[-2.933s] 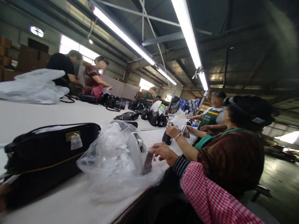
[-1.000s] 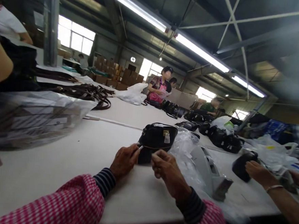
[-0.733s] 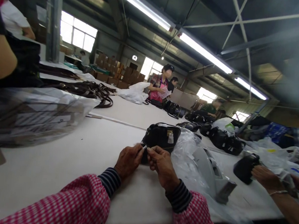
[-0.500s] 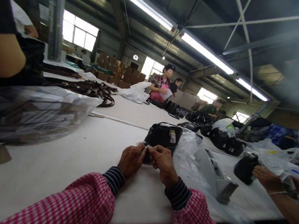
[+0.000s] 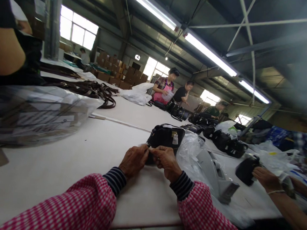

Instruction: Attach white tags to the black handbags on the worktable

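A small black handbag stands on the pale table, a wrapped tag hanging from a gold-coloured fitting on its side. My left hand is closed in a pinch at the bag's near left end. Against its fingertips, my right hand pinches too, in front of the bag's lower side. Something small and pale shows between the fingertips, too small to name. Both hands hide the near lower part of the bag.
Clear plastic wrap and a grey tape dispenser lie to the right. Beyond them a co-worker's hand holds another black bag. A large plastic bag and brown straps lie left; several black bags stand farther back.
The view has shifted slightly. My hands stay pinched together at the bag, with only small finger movement. In the background, a person in black has leaned into fuller view.
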`<state>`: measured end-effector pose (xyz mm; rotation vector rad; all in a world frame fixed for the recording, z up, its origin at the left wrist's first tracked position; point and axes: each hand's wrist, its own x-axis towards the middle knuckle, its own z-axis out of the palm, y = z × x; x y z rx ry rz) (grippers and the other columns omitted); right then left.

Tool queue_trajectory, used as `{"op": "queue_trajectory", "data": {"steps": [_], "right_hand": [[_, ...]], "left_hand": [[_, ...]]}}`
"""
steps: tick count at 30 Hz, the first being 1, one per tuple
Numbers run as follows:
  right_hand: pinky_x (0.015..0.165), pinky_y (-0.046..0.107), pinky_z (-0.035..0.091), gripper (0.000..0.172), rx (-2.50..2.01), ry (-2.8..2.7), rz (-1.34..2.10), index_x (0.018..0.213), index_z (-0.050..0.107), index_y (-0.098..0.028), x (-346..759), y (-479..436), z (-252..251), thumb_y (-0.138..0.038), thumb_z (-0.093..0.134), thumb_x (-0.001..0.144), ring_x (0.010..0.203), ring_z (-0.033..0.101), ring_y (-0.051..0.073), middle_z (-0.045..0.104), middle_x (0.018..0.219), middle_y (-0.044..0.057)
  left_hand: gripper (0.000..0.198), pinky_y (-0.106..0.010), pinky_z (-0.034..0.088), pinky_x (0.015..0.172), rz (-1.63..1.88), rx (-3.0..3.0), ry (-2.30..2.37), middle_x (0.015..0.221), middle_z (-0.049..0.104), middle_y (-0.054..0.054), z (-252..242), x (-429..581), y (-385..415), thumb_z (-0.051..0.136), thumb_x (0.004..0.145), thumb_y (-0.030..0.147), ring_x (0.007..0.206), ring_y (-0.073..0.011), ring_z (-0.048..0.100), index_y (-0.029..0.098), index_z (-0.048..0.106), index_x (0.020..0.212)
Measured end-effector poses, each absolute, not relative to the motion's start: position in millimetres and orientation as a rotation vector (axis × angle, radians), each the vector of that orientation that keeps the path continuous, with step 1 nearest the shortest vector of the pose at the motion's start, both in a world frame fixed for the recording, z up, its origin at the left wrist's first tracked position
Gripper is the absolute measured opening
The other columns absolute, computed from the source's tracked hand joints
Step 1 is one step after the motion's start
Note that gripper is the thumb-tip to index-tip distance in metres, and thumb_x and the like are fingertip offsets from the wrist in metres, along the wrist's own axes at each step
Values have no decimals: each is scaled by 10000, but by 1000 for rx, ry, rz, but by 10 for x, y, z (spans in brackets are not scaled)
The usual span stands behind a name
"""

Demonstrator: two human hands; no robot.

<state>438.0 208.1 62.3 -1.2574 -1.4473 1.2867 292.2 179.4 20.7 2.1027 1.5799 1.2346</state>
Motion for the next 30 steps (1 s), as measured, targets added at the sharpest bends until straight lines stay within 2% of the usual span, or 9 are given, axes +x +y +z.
{"op": "queue_trajectory", "data": {"steps": [7, 14, 20, 25, 30], "right_hand": [[358, 188, 185, 351, -1197, -1422, 1236, 583, 513, -180, 4361, 2070, 544, -406, 779, 625, 369, 343, 46, 506, 451, -48], [358, 196, 198, 327, -1135, -1382, 1176, 591, 534, -176, 4319, 2077, 451, -405, 759, 652, 376, 339, 50, 483, 443, -59], [366, 179, 255, 354, -1107, -1442, 1250, 619, 551, -165, 4411, 2071, 479, -434, 779, 650, 406, 401, 58, 535, 497, -37], [400, 183, 361, 269, -1093, -1508, 1206, 675, 625, -134, 4441, 2044, 447, -380, 732, 675, 461, 509, 87, 618, 573, 8], [416, 181, 400, 205, -1145, -1464, 1073, 763, 676, -115, 4350, 2055, 316, -314, 645, 726, 512, 579, 112, 667, 644, 40]], "left_hand": [[159, -305, 287, 638, 1233, 2063, 1501, 666, 504, 13, 227, 2875, 1797, 410, 934, 264, 618, -182, 484, 231, 447, 783], [218, -313, 333, 674, 1222, 2037, 1455, 690, 578, -5, 251, 2866, 1761, 372, 958, 318, 633, -184, 528, 224, 477, 792], [307, -304, 365, 639, 1224, 1940, 1429, 644, 608, -12, 298, 2845, 1747, 406, 957, 385, 572, -170, 530, 213, 521, 730], [348, -262, 379, 535, 1204, 1794, 1307, 581, 619, -11, 360, 2811, 1773, 435, 931, 435, 484, -143, 520, 201, 531, 692], [311, -230, 344, 461, 1192, 1648, 1213, 544, 588, 1, 385, 2832, 1800, 461, 872, 438, 428, -114, 451, 186, 547, 712]]}}
